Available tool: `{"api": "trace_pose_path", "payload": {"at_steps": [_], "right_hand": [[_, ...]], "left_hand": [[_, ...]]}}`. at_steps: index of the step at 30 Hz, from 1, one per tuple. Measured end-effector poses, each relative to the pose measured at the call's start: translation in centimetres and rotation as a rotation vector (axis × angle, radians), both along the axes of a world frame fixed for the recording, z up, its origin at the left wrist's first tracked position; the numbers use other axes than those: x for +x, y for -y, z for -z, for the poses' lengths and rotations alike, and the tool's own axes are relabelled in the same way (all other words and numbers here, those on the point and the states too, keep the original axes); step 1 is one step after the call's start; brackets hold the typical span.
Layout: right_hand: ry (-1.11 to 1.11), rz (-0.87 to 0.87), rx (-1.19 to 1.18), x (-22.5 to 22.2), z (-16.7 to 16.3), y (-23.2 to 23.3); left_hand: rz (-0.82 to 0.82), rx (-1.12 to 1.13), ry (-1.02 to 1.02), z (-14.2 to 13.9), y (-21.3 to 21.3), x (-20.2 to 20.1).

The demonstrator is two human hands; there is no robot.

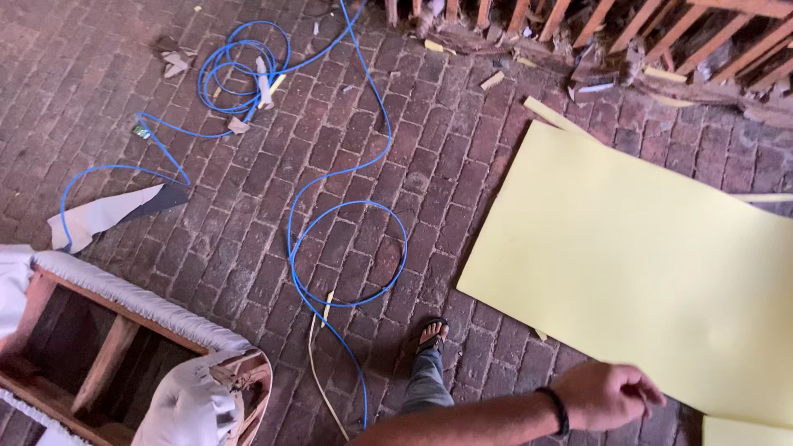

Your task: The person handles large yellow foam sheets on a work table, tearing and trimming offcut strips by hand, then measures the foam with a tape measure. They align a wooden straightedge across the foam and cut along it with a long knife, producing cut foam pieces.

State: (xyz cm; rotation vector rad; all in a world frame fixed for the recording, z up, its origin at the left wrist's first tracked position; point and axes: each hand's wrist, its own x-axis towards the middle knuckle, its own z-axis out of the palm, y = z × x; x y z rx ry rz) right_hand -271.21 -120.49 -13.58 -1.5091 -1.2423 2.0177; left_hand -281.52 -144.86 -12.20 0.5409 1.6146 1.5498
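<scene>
The large pale yellow sheet [636, 256] lies flat on the brick floor [248, 223], taking up the right side of the view, with its near edge running just past the one hand in sight. That hand [607, 395] reaches in from the bottom edge on an arm with a dark wristband [560, 410]. Its fingers curl loosely inward over the sheet's lower edge, and the angle is too poor to say whether they pinch the edge or only hover over it. Which hand it is I can only take as the right, from the way it reaches toward that side. The other hand is out of view.

The likeliest trouble is underfoot. A sandalled foot [429, 334] stands just beside the blue cable [347, 223], which loops and trails over much of the floor, so a step back or sideways could snag it. A thin pale strip [318, 363] lies across the same patch. If the sheet is dragged rather than lifted, the rough bricks could scuff it or crease a corner. A second yellow piece [743, 431] shows at the bottom right corner.

To the lower left stands a wooden furniture frame [107, 347] with white fabric [190, 396] tacked along its rail and bunched at one end. Scraps of paper and wood offcuts litter the bricks, and a row of reddish wooden slats [661, 33] runs along the top right among debris.
</scene>
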Motion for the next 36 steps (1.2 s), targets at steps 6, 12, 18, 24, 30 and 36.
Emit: {"api": "trace_pose_path", "payload": {"at_steps": [6, 12, 18, 24, 30, 36], "right_hand": [[-0.056, 0.085, 0.014, 8.6, 0.9, -4.6], [-0.142, 0.167, -0.017, 11.3, 1.2, -10.7], [-0.204, 0.205, -0.055, 13.8, -0.6, -20.4], [-0.269, 0.338, -0.067, 13.9, -6.8, -34.0], [-0.294, 0.408, -0.068, 14.7, -9.6, -47.2], [-0.246, 0.454, -0.073, 13.6, -8.1, -59.0]], "left_hand": [[0.068, 0.018, 0.046, 2.7, -6.9, 2.2], [0.181, 0.024, -0.042, 2.2, -16.2, 1.2], [0.157, 0.086, -0.033, 1.2, -29.1, -0.8], [0.205, 0.04, 0.107, -4.4, -43.3, -2.6], [0.178, -0.056, 0.219, -8.1, -56.6, -4.0], [0.197, -0.029, 0.292, -5.8, -72.0, -5.7]]}}
